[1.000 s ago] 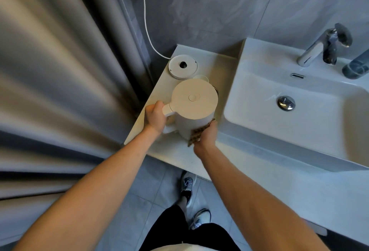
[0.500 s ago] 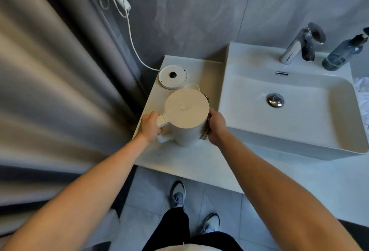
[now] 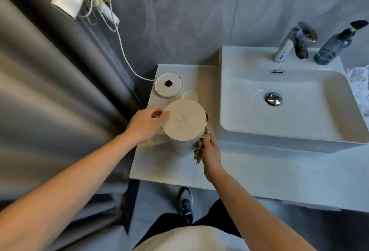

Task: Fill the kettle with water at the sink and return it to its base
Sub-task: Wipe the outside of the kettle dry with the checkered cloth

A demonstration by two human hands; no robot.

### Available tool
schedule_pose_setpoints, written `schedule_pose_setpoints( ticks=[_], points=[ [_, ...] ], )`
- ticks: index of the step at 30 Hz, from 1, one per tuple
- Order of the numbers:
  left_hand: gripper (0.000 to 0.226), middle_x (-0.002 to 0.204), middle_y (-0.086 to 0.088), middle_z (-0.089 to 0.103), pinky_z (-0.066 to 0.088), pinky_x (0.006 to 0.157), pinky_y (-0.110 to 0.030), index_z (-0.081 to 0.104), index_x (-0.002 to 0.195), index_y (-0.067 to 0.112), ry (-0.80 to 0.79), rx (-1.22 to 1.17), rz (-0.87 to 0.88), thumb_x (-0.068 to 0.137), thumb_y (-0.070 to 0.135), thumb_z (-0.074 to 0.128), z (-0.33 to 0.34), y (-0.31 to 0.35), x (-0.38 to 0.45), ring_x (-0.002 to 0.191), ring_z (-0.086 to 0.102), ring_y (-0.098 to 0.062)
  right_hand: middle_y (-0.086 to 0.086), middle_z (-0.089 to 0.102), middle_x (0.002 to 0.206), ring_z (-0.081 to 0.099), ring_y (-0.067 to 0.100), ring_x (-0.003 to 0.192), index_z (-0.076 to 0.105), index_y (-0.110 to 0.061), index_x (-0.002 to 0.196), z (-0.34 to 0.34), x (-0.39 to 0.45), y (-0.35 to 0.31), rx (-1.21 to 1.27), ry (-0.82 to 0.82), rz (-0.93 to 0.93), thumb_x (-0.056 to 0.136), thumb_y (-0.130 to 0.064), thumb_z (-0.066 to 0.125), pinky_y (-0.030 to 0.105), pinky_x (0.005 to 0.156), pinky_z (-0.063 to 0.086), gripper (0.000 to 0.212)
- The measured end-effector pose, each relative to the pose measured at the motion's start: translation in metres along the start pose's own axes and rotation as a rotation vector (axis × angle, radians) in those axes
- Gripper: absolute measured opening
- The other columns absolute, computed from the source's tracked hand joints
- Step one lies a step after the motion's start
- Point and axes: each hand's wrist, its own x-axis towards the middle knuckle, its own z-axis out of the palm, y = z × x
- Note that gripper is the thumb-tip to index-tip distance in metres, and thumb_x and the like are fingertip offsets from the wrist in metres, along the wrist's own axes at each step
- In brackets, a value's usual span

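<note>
Left hand (image 3: 146, 124) shifted from the handle up to the lid's left edge, fingers curled there | right hand (image 3: 210, 149) slid lower, pinching a brown cloth (image 3: 200, 147) against the kettle (image 3: 184, 124) | kettle upright near the worktop's (image 3: 169, 169) left edge, just in front of its base (image 3: 168, 85) | sink (image 3: 279, 101) to the right.

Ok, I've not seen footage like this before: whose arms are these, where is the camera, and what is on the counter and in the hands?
There is no machine here. A person wears a wide-angle camera on the head, looking down at their own arms. The left hand rests at the lid edge of a white kettle standing on the counter; whether it grips the handle is hidden. The right hand presses a brownish cloth against the kettle's side. Behind the kettle sit its round base, with a cord, and a small cup. To the right is the sink with a tap and a soap bottle.
</note>
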Motion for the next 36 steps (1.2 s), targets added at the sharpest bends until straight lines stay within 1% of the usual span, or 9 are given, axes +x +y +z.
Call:
schedule_pose_setpoints(
  ticks=[2,7,11,14,19,25,28,32,36],
  points=[
    [0.072,0.117,0.022,0.055,0.049,0.083,-0.035,0.050,0.127,0.038,-0.100,0.110,0.102,0.069,0.078,0.064,-0.006,0.029,-0.008,0.101,0.054,-0.006,0.024,0.066,0.124,0.067,0.040,0.107,0.054,-0.025,0.148,-0.005,0.016,-0.006,-0.026,0.023,0.034,0.112,-0.034,0.038,0.045,0.083,0.060,0.040],
    [0.119,0.133,0.002,0.046,0.048,0.080,-0.043,0.032,0.134,0.028,-0.147,0.531,0.207,0.038,0.084,0.072,0.005,0.084,-0.004,0.113,0.050,-0.025,-0.001,0.071,0.103,0.061,0.014,0.089,0.067,-0.013,0.126,-0.020,0.069,-0.017,-0.119,-0.079,0.139,0.110,-0.032,0.042,0.023,0.070,0.048,0.035],
    [0.117,0.129,-0.005,0.043,0.047,0.077,-0.042,0.032,0.133,0.019,-0.221,0.695,0.174,0.038,0.076,0.071,0.011,0.097,0.000,0.107,0.049,-0.029,0.001,0.071,0.112,0.063,0.015,0.091,0.067,-0.015,0.131,-0.023,0.079,-0.020,-0.140,-0.104,0.198,0.109,-0.031,0.042,0.024,0.069,0.049,0.037],
    [0.113,0.126,-0.003,0.042,0.049,0.080,-0.042,0.032,0.127,0.019,-0.275,0.763,0.263,0.035,0.070,0.072,0.008,0.098,0.002,0.106,0.049,-0.028,0.014,0.070,0.106,0.068,0.030,0.082,0.059,-0.020,0.137,-0.027,0.060,-0.003,-0.145,-0.121,0.258,0.110,-0.041,0.034,0.042,0.071,0.057,0.042],
    [0.137,0.140,-0.002,0.035,0.048,0.095,-0.043,0.022,0.147,0.017,-0.388,0.886,0.470,0.031,0.066,0.077,0.001,0.110,0.003,0.122,0.043,-0.027,0.008,0.066,0.126,0.066,0.033,0.106,0.055,-0.027,0.143,-0.035,0.064,0.014,-0.025,-0.142,0.399,0.103,-0.053,0.041,0.050,0.092,0.059,0.050],
    [0.150,0.164,-0.006,0.014,0.017,0.122,-0.038,0.008,0.159,0.011,-0.480,1.076,0.738,0.042,0.062,0.085,0.000,0.119,0.005,0.147,0.018,-0.028,-0.001,0.072,0.124,0.064,0.023,0.115,0.071,-0.032,0.125,-0.019,0.104,-0.055,-0.290,-0.274,0.197,0.097,-0.048,0.050,0.041,0.096,0.054,0.039],
    [0.155,0.167,0.002,-0.001,0.000,0.122,-0.037,-0.001,0.161,0.021,-0.436,0.901,0.568,0.042,0.076,0.081,-0.004,0.117,-0.001,0.152,0.000,-0.022,-0.004,0.076,0.109,0.066,0.021,0.109,0.074,-0.033,0.105,-0.014,0.102,-0.072,-0.342,-0.371,0.158,0.101,-0.042,0.048,0.036,0.094,0.050,0.029],
    [0.135,0.163,0.008,0.011,0.022,0.118,-0.037,0.008,0.157,0.030,-0.025,0.197,-0.065,0.051,0.084,0.072,0.002,0.116,-0.013,0.151,0.013,-0.023,-0.006,0.068,0.094,0.061,0.013,0.084,0.071,-0.028,0.105,-0.042,0.084,-0.042,-0.244,-0.329,0.223,0.098,-0.060,0.049,0.030,0.074,0.047,0.040],
    [0.150,0.161,-0.005,0.022,0.034,0.114,-0.044,0.004,0.160,0.020,-0.071,0.012,-0.579,0.044,0.089,0.068,0.032,0.120,-0.011,0.145,0.026,-0.029,-0.004,0.052,0.152,0.053,0.023,0.130,0.042,-0.049,0.150,-0.059,0.060,0.010,-0.149,-0.334,0.261,0.103,-0.059,0.040,0.042,0.107,0.045,0.047]
  ],
)
